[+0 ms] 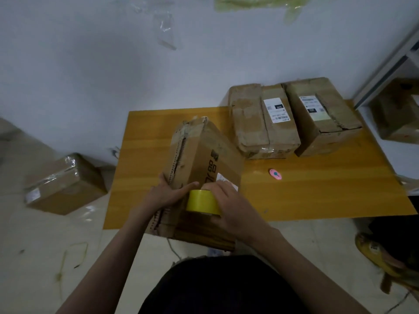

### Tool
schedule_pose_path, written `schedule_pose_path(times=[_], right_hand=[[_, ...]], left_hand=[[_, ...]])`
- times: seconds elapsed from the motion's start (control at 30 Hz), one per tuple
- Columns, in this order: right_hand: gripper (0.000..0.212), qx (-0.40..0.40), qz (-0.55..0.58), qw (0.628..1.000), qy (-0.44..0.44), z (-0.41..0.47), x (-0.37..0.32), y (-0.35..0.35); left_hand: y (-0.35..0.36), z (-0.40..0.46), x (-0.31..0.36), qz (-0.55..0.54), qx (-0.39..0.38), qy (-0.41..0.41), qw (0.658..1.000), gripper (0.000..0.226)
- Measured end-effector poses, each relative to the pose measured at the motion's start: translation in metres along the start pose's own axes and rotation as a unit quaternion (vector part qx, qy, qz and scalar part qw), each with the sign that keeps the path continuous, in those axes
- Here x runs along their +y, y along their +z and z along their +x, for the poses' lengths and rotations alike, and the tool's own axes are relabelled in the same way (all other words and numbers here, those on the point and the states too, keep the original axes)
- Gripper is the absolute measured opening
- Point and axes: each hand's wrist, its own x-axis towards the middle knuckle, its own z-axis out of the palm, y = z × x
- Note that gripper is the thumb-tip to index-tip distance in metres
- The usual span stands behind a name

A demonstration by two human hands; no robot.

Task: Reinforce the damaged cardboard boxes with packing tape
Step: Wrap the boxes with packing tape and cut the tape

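A damaged cardboard box [199, 155] with a torn, frayed left edge lies tilted at the near side of the yellow table [317, 191]. My left hand [167, 193] rests on the box's near left corner, its index finger stretched straight along the top towards the tape. My right hand [229, 207] grips a yellow roll of packing tape [201, 201] and holds it against the box's near end. Strips of yellow tape cover the box's near face below the roll.
Two more worn boxes with white labels [260, 123] [322, 114] stand at the table's far right. A small pink cutter [275, 174] lies on the table to the right. A taped box [65, 184] sits on the floor at left. Shelving [390, 71] rises at right.
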Motion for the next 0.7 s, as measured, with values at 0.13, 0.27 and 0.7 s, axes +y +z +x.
schedule_pose_path(times=[0.13, 0.27, 0.7], right_hand=[[0.066, 0.002, 0.128, 0.992, 0.023, 0.000, 0.009, 0.020], [0.055, 0.034, 0.181, 0.978, 0.094, -0.008, 0.030, 0.043], [0.063, -0.018, 0.043, 0.987, 0.153, -0.069, 0.095, 0.030]], left_hand=[[-0.004, 0.018, -0.014, -0.058, 0.025, 0.006, 0.998, 0.140], [-0.004, 0.031, -0.025, -0.103, 0.037, 0.031, 0.993, 0.132], [-0.003, 0.055, -0.041, -0.257, 0.034, 0.054, 0.964, 0.097]])
